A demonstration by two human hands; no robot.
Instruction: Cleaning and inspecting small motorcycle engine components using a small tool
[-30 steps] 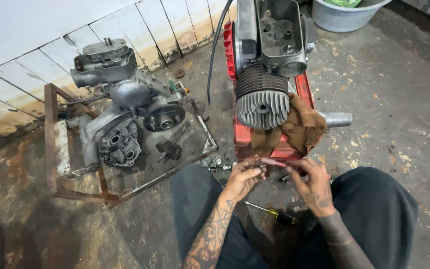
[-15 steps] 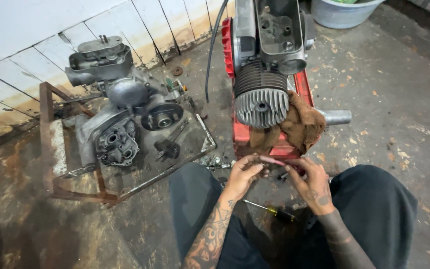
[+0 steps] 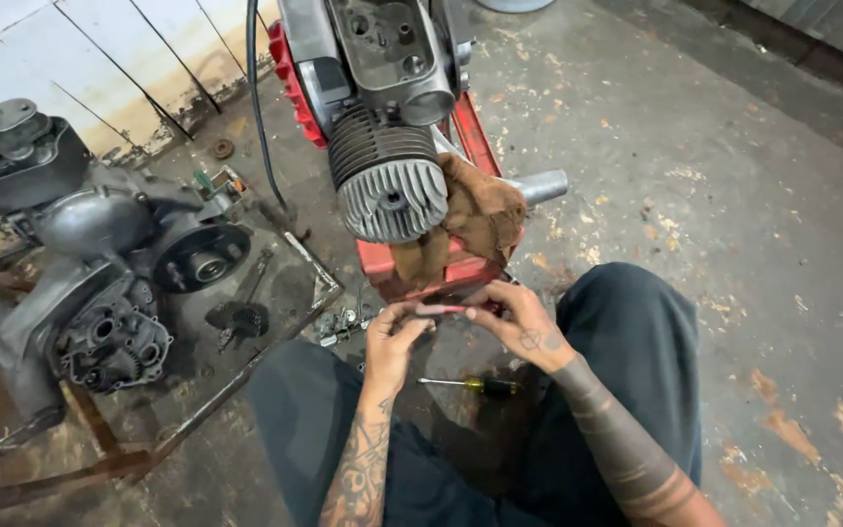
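Left hand point(image 3: 394, 337) and right hand point(image 3: 522, 324) meet at frame centre, fingertips pinching small red-tipped part point(image 3: 446, 309), possibly thin tool, below finned engine point(image 3: 387, 185) and brown rag point(image 3: 475, 220). Risk: loose pinch drops part onto cluttered floor beside screwdriver point(image 3: 470, 385).

A repair workshop is shown: a finned engine point(image 3: 387, 185) is mounted on a red stand point(image 3: 412, 263), a stripped engine case point(image 3: 100, 283) is set on a rusty frame point(image 3: 70, 459) at the left, and a screwdriver point(image 3: 470, 385) is laid on the stained concrete floor point(image 3: 734, 195).
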